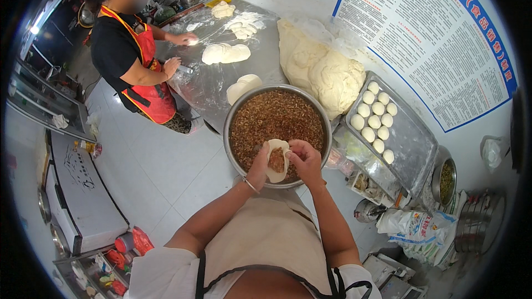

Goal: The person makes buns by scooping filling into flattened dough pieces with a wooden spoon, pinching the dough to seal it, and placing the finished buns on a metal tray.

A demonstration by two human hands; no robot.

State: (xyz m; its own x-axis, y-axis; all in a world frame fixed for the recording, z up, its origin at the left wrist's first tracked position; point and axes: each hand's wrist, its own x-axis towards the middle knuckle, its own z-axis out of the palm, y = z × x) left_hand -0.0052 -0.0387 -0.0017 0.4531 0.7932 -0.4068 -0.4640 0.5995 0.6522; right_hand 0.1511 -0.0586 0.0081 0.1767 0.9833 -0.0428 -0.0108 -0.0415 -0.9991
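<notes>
A round dough wrapper (274, 176) with brown minced filling (277, 160) in its middle is held over a large steel bowl (227, 133). My left hand (258, 167) cups the wrapper from the left. At its right edge, the thumb and fingers of my right hand (306, 161) pinch the dough. The bowl is filled with brown chopped filling (278, 116). Behind the bowl's left rim lie flat dough wrappers (244, 87) on the steel table (187, 87). A big mass of dough (324, 74), partly under clear plastic, sits behind the bowl to the right.
A co-worker in a red apron (156, 99) stands at the table's left, hands near a rolling pin (185, 69) and a dough piece. A dough roll (225, 53) lies there. At right, a metal tray (407, 145) holds several round buns (378, 108); beyond is a bowl of green filling (446, 182).
</notes>
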